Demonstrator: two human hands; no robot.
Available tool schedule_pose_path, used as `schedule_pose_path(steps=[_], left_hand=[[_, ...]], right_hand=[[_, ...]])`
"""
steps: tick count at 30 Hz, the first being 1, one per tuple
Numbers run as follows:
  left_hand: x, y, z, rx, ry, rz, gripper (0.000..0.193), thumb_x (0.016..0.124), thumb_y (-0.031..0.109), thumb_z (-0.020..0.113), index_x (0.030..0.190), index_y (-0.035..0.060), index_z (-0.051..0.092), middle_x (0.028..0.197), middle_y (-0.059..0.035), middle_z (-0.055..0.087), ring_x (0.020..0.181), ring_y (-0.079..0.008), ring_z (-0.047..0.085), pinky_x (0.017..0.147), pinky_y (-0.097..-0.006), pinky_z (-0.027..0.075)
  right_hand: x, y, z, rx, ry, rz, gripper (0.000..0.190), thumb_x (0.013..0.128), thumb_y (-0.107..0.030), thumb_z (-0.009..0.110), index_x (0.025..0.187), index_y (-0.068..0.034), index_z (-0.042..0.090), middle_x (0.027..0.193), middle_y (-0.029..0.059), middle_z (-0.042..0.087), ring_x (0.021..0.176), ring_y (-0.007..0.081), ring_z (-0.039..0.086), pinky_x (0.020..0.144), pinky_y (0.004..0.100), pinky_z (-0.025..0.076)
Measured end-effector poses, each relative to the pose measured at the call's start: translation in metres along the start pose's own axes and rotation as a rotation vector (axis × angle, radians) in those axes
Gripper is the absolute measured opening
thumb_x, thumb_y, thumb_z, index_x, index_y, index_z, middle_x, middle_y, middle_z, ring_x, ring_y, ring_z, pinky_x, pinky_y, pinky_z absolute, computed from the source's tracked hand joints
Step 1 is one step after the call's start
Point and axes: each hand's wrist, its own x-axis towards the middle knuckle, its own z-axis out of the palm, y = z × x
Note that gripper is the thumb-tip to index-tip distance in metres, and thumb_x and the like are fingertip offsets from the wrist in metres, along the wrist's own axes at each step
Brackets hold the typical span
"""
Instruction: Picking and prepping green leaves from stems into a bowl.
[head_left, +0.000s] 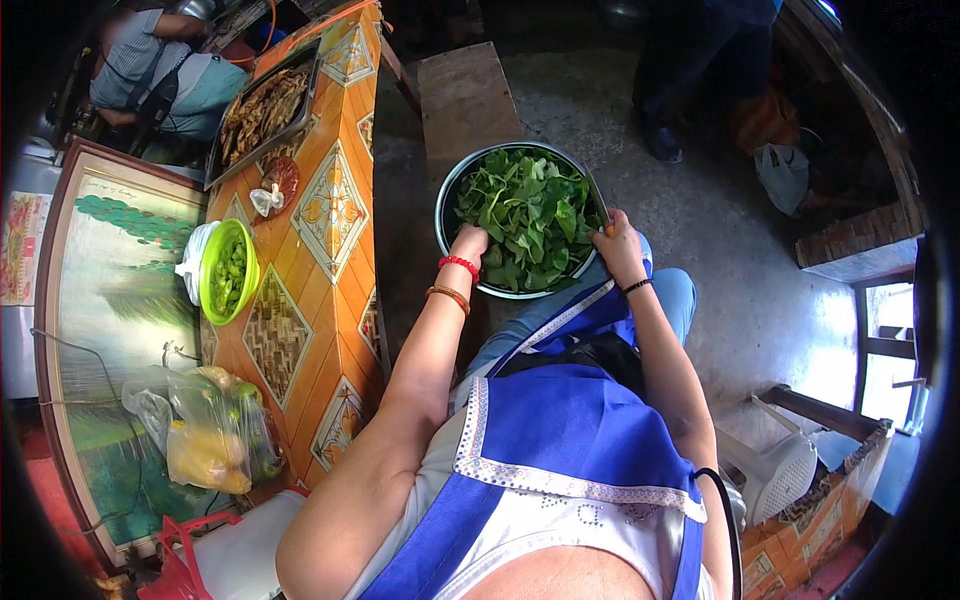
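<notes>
A round metal basin (450, 180) heaped with leafy greens (532, 210) sits before me, its near right side by my knee. My left hand (472, 241) reaches into the leaves at the basin's left side. Its fingers are buried in the greens, so their grip is hidden. At the right rim my right hand (619, 247) is closed around the orange handle (609, 228) of what looks like a knife. Its narrow blade (595, 187) runs away from me along the basin's inner right edge.
On the patterned table (330, 217) at left are a tray of browned food (266, 112), a tied bag (276, 191), a lime-green bowl of green peppers (229, 274) and bagged produce (214, 435). A wooden bench (469, 97) lies beyond the basin. People are at far left and upper right.
</notes>
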Motion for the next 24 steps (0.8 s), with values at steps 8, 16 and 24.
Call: schedule_pose_path(steps=[8,16,24], left_hand=[[-0.027,0.015,0.016,-0.072,0.106,-0.008,0.053,0.088,0.010,0.055,0.137,-0.0020,0.040,0.137,-0.0208,0.046,0.116,-0.0322,0.054,0.090,-0.0458,0.050],[-0.038,0.026,0.014,-0.409,-0.033,-0.158,0.039,0.087,0.014,0.061,0.122,-0.0010,0.055,0.115,-0.0169,0.063,0.097,-0.0301,0.064,0.085,-0.0460,0.053],[-0.019,0.009,0.001,-0.389,-0.060,-0.066,0.039,0.084,0.013,0.064,0.119,-0.0018,0.057,0.112,-0.0168,0.064,0.095,-0.0302,0.065,0.082,-0.0455,0.054]], right_hand=[[0.001,0.004,0.001,-0.007,0.013,-0.023,0.049,0.077,-0.017,0.070,0.120,0.000,0.053,0.104,0.0248,0.065,0.101,0.0397,0.062,0.086,0.0419,0.048],[0.003,0.005,0.004,-0.002,0.026,-0.046,0.049,0.076,-0.018,0.068,0.119,0.000,0.053,0.104,0.0250,0.065,0.101,0.0400,0.061,0.086,0.0426,0.048],[0.000,-0.007,0.003,-0.015,0.015,-0.029,0.048,0.075,-0.017,0.068,0.118,0.000,0.053,0.104,0.0248,0.065,0.100,0.0404,0.061,0.086,0.0430,0.048]])
